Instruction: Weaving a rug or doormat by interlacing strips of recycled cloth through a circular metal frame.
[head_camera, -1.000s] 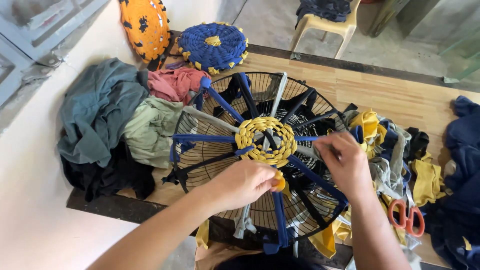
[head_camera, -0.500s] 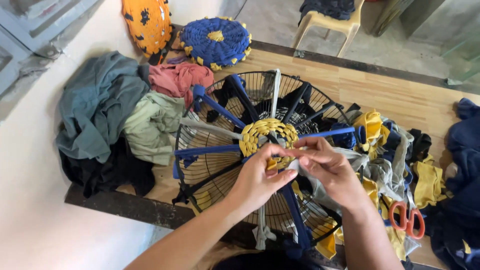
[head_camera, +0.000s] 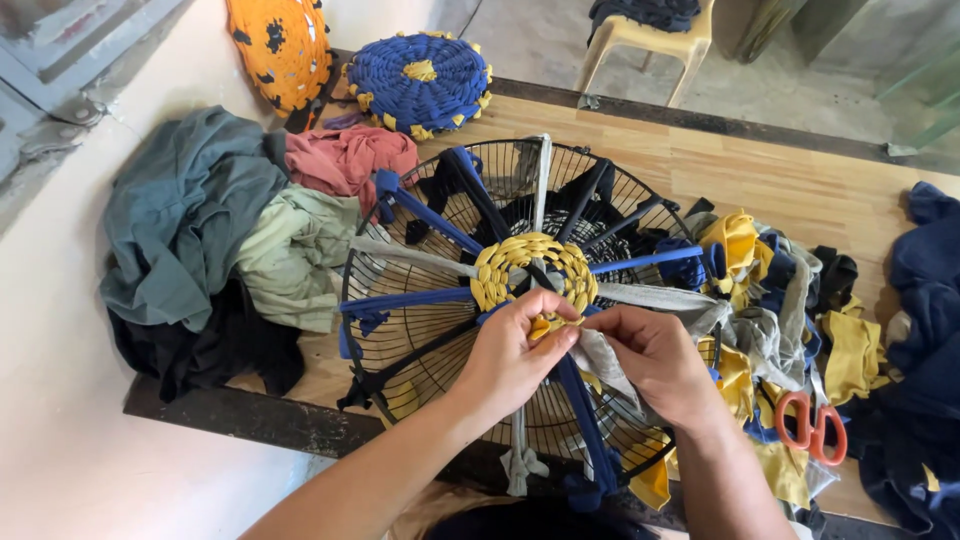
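Head view: nearest, the left hand (head_camera: 515, 350) is closed in a pinching grip on a yellow strip (head_camera: 548, 325) at the lower edge of the yellow woven centre (head_camera: 533, 270). Just beside it, the right hand (head_camera: 655, 360) is pressed shut around a grey strip (head_camera: 605, 355). Judged from this, the strip is best kept taut and tucked snugly against the coil. Beyond, blue spokes (head_camera: 425, 215) are stretched across the wire fan guard (head_camera: 400, 345) on the worktop (head_camera: 780, 180).

Our left hand (head_camera: 515, 355) and right hand (head_camera: 655, 360) are bare, with no gloves, rings or watch. Both our forearms are uncovered too; no sleeve reaches into view.
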